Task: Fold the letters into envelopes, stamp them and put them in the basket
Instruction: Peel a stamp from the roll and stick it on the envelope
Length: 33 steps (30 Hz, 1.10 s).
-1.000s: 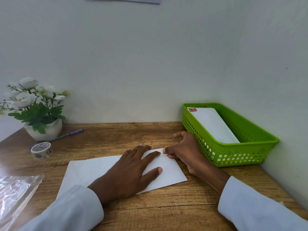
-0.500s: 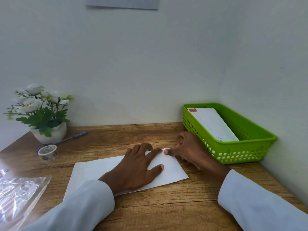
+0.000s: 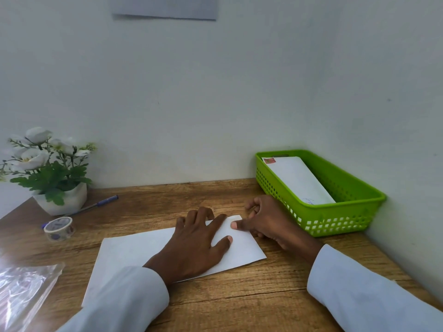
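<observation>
The right hand (image 3: 266, 219) pressed its thumb onto the upper right corner of the white envelope (image 3: 143, 250), remaining fingers curled and holding nothing visible. The left hand (image 3: 194, 243) lay flat on the envelope at frame centre, fingers spread and straight. The envelope rested on the wooden desk (image 3: 239, 295). The green basket (image 3: 347, 212), at right, already held one stamped envelope (image 3: 297, 180). A tape roll (image 3: 58, 227), pen (image 3: 100, 204) and flower pot (image 3: 62, 200) stood at left. Risk: uneven thumb pressure could leave whatever was being pressed there crooked or poorly stuck; lifting the left hand early could let the envelope slide.
</observation>
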Each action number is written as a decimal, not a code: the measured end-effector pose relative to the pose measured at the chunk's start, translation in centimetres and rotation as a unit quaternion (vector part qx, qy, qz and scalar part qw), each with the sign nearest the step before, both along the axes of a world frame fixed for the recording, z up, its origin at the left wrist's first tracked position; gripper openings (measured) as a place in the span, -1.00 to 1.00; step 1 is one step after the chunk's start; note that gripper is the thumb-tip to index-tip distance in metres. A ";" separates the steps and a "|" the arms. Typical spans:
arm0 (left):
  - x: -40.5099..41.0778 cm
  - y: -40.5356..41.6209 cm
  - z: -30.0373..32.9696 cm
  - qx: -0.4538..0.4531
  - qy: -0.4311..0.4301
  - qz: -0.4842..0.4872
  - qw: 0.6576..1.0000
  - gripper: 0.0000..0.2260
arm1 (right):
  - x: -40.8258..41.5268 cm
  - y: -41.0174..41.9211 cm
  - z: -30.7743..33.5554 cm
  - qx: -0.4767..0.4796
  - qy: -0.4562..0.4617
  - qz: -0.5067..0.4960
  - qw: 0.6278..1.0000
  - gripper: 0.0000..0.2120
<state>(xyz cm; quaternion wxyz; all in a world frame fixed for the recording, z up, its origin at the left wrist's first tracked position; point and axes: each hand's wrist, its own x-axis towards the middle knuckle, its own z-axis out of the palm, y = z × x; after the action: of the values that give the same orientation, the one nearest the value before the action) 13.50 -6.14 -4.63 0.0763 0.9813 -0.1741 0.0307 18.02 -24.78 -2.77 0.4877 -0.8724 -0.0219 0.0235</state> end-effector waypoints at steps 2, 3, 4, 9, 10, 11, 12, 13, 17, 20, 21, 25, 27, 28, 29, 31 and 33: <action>0.0 0.0 0.0 0.006 -0.003 0.002 1.000 -0.21 | 0.5 0.3 -0.3 -0.015 -0.014 -0.019 1.000 -0.43; 0.0 0.0 0.0 0.009 -0.002 0.004 1.000 -0.22 | 0.7 0.4 -0.4 -0.027 -0.023 -0.029 0.999 -0.43; -0.1 0.0 0.0 0.011 -0.001 0.006 1.000 -0.25 | 1.0 0.6 -0.6 -0.038 -0.033 -0.038 0.998 -0.44; -0.1 -0.2 0.2 0.016 0.012 0.020 1.000 -0.22 | 1.4 0.9 -0.6 -0.089 -0.076 -0.068 0.991 -0.62; -0.1 -0.2 0.2 0.016 0.014 0.023 1.000 -0.22 | 1.3 0.9 -0.5 -0.097 -0.081 -0.067 0.990 -0.67; -0.1 -0.3 0.2 0.018 0.015 0.025 0.999 -0.21 | 1.1 0.8 -0.4 -0.103 -0.086 -0.062 0.989 -0.71; -0.2 -0.3 0.2 0.018 0.015 0.027 0.999 -0.21 | 0.9 0.7 -0.3 -0.105 -0.090 -0.054 0.989 -0.74; -0.2 -0.3 0.2 0.018 0.014 0.028 0.999 -0.21 | 0.7 0.5 -0.3 -0.100 -0.092 -0.043 0.990 -0.75; -0.2 -0.2 0.0 0.015 0.005 0.030 0.999 -0.22 | 0.4 -0.2 -0.4 -0.056 -0.067 -0.003 0.996 -0.66; -0.2 -0.3 0.1 0.011 0.001 0.031 0.999 -0.22 | 0.3 -0.2 -0.4 -0.064 -0.048 0.012 0.997 -0.50; -0.3 -0.3 0.2 0.009 0.000 0.032 0.999 -0.22 | 0.4 0.1 -0.5 -0.081 -0.057 0.005 0.995 -0.47; -0.5 -0.3 0.5 -0.012 -0.022 0.042 0.999 -0.16 | 1.0 1.1 -0.8 -0.148 -0.120 -0.054 0.980 -0.59; -0.1 -0.1 0.7 -0.041 -0.018 0.059 0.997 -0.17 | 1.1 1.0 -0.9 -0.136 -0.137 -0.069 0.979 -0.73; 0.2 0.0 0.8 -0.065 -0.013 0.071 0.995 -0.23 | 1.0 0.9 -0.9 -0.113 -0.136 -0.071 0.982 -0.76; 0.5 0.4 1.0 -0.100 -0.010 0.083 0.992 -0.33 | 0.8 0.7 -0.7 -0.087 -0.133 -0.071 0.985 -0.75; 1.0 1.0 1.5 -0.180 -0.012 0.099 0.979 -0.62 | 0.2 0.6 -0.6 -0.047 -0.127 -0.070 0.988 -0.64; 1.2 1.6 2.4 -0.233 -0.025 0.112 0.966 -0.86 | -0.6 0.6 -0.3 0.000 -0.112 -0.062 0.992 -0.58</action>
<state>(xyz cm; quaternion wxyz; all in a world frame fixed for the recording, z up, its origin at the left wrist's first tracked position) 14.68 -4.50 -2.23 0.2944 0.9486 -0.0534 0.1031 17.44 -24.23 -3.08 0.4824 -0.8694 -0.0224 -0.1047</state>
